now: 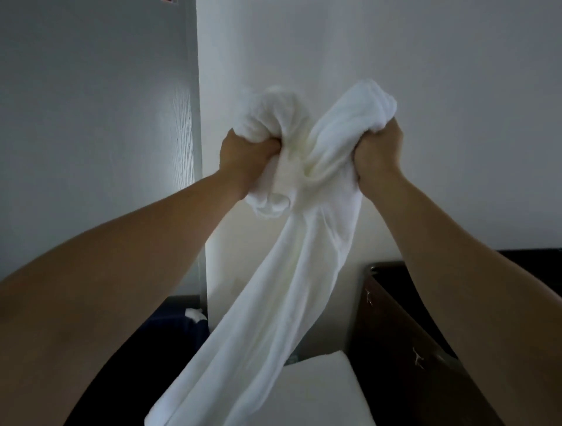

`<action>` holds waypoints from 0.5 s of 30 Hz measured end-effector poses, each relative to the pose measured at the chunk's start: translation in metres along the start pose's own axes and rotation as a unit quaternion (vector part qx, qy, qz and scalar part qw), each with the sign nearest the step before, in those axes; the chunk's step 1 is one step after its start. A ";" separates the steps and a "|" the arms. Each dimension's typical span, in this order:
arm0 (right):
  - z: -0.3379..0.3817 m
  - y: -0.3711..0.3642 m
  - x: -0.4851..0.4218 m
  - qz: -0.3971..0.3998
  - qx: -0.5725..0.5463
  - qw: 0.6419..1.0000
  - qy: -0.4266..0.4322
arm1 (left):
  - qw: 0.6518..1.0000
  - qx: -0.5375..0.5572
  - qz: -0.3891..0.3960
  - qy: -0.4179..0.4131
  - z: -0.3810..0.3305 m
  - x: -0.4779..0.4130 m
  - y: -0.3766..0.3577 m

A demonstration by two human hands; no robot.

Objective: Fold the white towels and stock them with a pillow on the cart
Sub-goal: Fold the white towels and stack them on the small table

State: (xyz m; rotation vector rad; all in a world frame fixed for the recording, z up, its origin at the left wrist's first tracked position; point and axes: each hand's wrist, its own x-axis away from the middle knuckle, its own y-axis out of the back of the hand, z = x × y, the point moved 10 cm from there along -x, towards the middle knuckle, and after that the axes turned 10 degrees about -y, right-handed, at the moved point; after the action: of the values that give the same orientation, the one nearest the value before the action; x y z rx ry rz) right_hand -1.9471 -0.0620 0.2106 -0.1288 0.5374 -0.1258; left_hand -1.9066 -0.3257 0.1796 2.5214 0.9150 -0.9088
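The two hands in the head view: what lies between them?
In the head view, a bunched stretch of the white towel lies between the left hand and the right hand; both grip it.

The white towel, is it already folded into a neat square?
No, the white towel hangs crumpled and loose, bunched in the left hand and the right hand.

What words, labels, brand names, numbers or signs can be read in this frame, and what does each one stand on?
None can be read.
A small sticker at the top edge of the grey panel: cut off by the frame, unreadable.
The white towel, gripped by the left hand and the right hand: no label or print shows.
The dark cabinet: only pale scuffs, no lettering.
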 end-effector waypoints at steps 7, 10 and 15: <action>-0.075 0.027 -0.020 0.106 0.182 0.978 -0.010 | 0.992 -0.062 0.097 0.050 0.055 0.053 -0.061; -0.161 0.034 0.005 0.147 0.277 0.948 -0.050 | 0.979 -0.127 0.146 0.067 0.098 0.086 -0.072; -0.321 0.044 0.124 0.395 0.404 0.782 -0.265 | 0.921 -0.288 0.247 0.093 0.166 0.137 -0.067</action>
State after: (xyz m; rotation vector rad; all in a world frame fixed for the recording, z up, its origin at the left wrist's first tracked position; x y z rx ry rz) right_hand -2.0041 -0.0658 -0.1318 0.8906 -0.0977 0.5019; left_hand -1.9453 -0.2910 -0.0397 2.1671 0.4505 -0.1988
